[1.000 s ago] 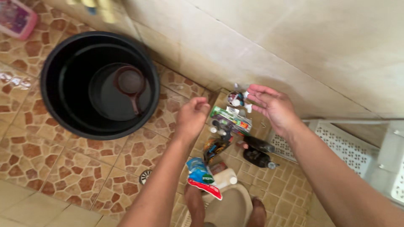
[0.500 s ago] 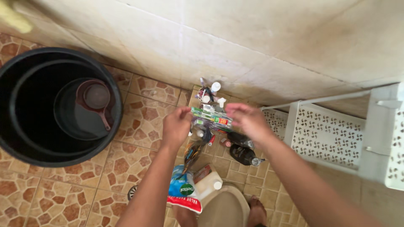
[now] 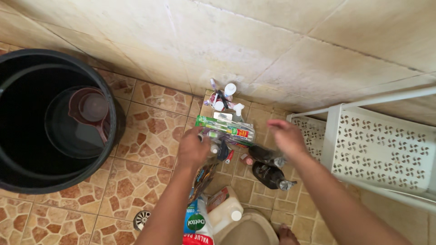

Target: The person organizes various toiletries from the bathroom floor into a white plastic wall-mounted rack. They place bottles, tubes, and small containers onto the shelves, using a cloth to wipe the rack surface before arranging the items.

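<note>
1. We take the green toothpaste box (image 3: 225, 127) as our landmark: it lies flat on the patterned floor tiles (image 3: 150, 131), its long axis running from the bucket side toward the rack side, tilted slightly down at the rack end.
2. Our left hand (image 3: 193, 149) hovers just below the box's bucket-side end, fingers curled down over small bottles; whether it grips one we cannot tell.
3. Our right hand (image 3: 284, 136) sits beyond the box's rack-side end, loosely open and holding nothing, above two dark bottles (image 3: 270, 174) lying on their sides.
4. Behind the box, upright white-capped bottles (image 3: 225, 97) crowd the wall (image 3: 254, 41), likely parked there out of the way.
5. The black bucket (image 3: 27, 172) stands well apart; the white perforated rack (image 3: 381, 149) is near.
</note>
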